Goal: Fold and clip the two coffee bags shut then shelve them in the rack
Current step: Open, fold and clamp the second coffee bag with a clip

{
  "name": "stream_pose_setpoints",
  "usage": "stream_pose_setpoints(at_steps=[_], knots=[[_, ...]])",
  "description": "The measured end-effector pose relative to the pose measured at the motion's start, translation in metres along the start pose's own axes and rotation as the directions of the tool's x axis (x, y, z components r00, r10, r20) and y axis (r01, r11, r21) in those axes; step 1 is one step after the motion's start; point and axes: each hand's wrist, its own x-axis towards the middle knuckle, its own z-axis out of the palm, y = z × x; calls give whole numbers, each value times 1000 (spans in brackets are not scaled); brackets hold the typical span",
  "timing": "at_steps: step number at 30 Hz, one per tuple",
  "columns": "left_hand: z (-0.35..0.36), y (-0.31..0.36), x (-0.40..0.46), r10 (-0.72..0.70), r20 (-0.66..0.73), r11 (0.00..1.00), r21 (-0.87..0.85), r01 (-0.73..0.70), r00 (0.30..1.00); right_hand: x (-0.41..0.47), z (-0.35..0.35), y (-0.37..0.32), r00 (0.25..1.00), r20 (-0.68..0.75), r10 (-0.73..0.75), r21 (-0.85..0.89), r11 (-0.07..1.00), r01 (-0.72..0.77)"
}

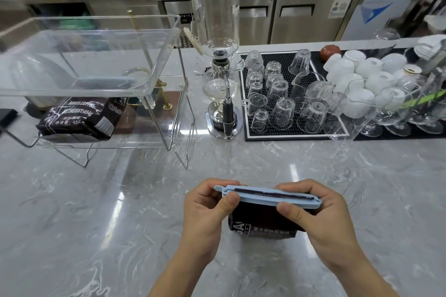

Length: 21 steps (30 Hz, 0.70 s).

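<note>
Both hands, left hand and right hand, pinch the blue clip over the coffee bag (fold trapped); advise pressing evenly until latched.

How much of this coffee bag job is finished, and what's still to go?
About halfway. One dark coffee bag already lies on the lower shelf of the clear acrylic rack, with a blue clip across its top. The second coffee bag stands on the marble counter; the left hand and right hand hold a light blue sealing clip on its folded top. Left: shelving that bag.
</note>
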Motion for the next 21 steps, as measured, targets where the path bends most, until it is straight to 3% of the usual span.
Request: stream_pose_setpoints(at_steps=[11,17,21], knots=[[0,0,1,-33,28,998,-59,34,999,-1,1,1,1000,-16,20,-12,1000,-20],[3,1,0,-12,30,1000,-29,13,999,0,3,-1,1000,-22,4,-7,1000,-4],[10,1,-5,26,58,995,99,-32,998,0,4,-4,999,38,-25,45,999,23]])
